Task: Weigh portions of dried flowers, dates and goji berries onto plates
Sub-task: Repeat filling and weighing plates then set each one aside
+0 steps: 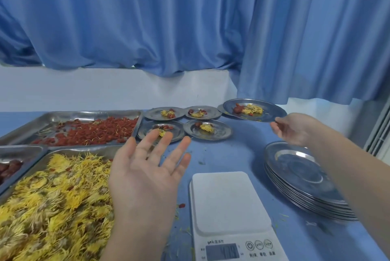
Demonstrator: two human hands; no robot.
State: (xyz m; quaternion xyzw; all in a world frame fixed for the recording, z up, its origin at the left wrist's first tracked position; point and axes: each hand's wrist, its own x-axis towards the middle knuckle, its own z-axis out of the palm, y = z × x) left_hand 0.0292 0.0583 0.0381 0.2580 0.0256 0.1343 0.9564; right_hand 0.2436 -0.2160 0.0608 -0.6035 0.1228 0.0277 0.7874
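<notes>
The right hand [295, 129] pinched the near rim of a plate [272, 111] and held it tilted just above the far side of the table [242, 155]. The plate carried a date, a tuft of dried flower and a few goji berries, and it partly covered another plate behind it. The left hand [147, 172] hovered palm up with its fingers spread wide and held nothing. Four filled plates [207, 129] sat in two rows beyond it. A white scale [230, 203] stood near the front edge with its pan bare and its display too blurred to read. A stack of empty plates [304, 174] lay to its right. On the left were three steel trays: goji berries [95, 132] at the back, dried flowers [52, 197] in front, and dates [10, 169] at the edge.
</notes>
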